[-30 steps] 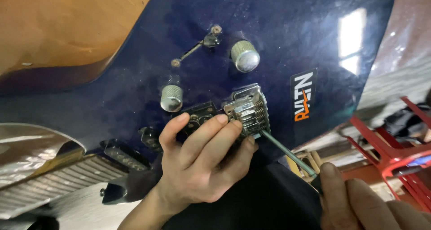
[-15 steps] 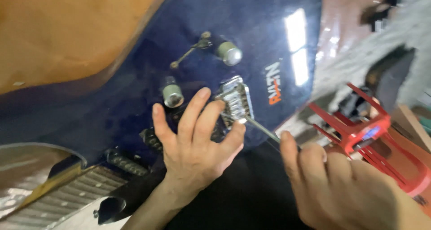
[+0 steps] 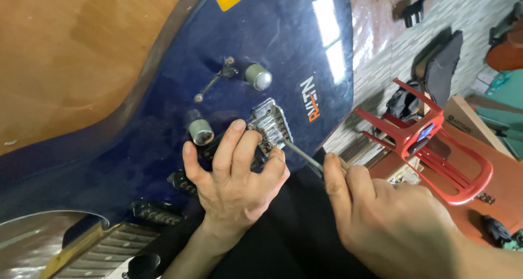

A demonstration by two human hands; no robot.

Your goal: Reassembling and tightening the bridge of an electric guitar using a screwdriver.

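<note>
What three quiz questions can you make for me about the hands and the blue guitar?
1. True or false: the left hand rests on the guitar.
2. Which hand holds the screwdriver? A left, B right.
3. What colour is the stool on the floor?

Key: 1 true. 2 B, the right hand grips it, tip at the metal bridge. 3 red.

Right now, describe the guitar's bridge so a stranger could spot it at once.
Start at the dark blue electric guitar body. Near its lower edge, under the left hand's fingertips, sits the bridge: a ridged chrome block, unlike the two round metal knobs nearby.
</note>
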